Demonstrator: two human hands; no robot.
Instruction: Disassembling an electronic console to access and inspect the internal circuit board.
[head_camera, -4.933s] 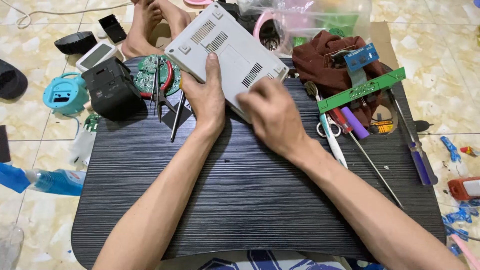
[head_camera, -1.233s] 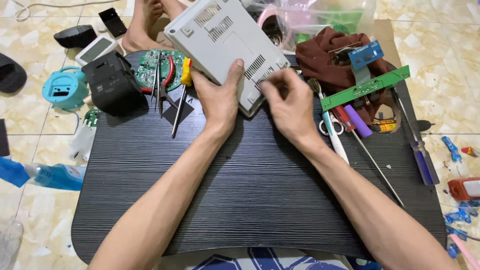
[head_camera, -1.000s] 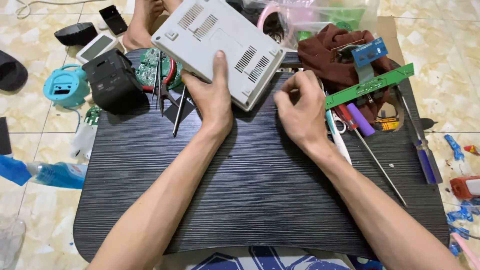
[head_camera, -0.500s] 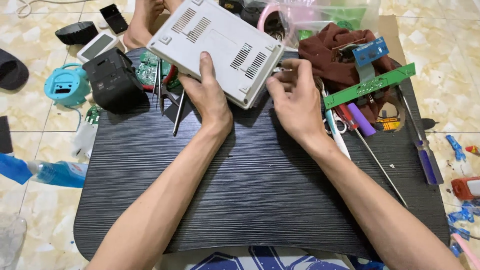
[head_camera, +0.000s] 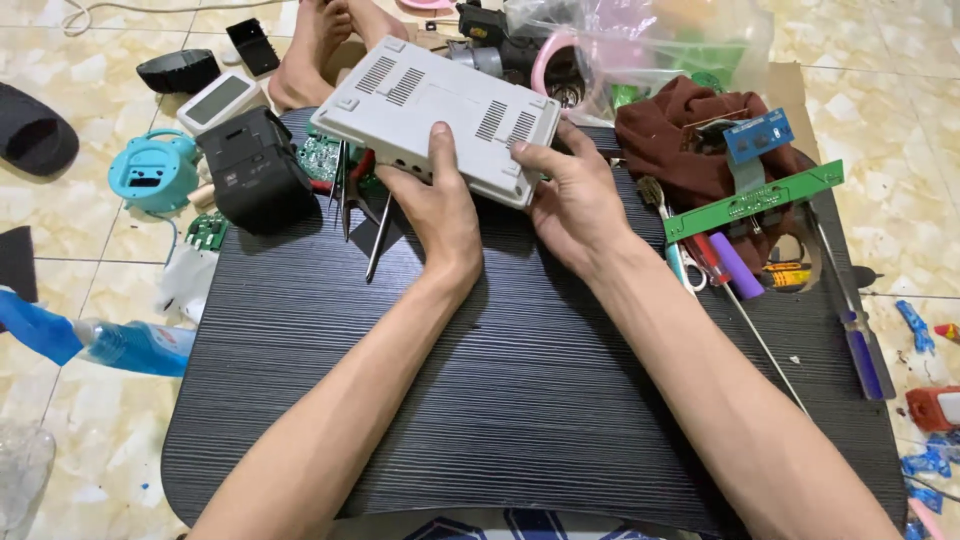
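I had lifted the grey vented casing (head_camera: 440, 105) off the black table (head_camera: 520, 400) and tilted it toward me. My left hand (head_camera: 435, 205) gripped its near edge, my right hand (head_camera: 575, 200) now clasped its right corner, both closed on it.

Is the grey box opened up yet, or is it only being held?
Done: nothing looks opened; the flat light-grey plastic box with vent slots is in one piece. In hand: the left hand and right hand hold it tilted above the black ridged table. Left: the tweezers lie untouched.
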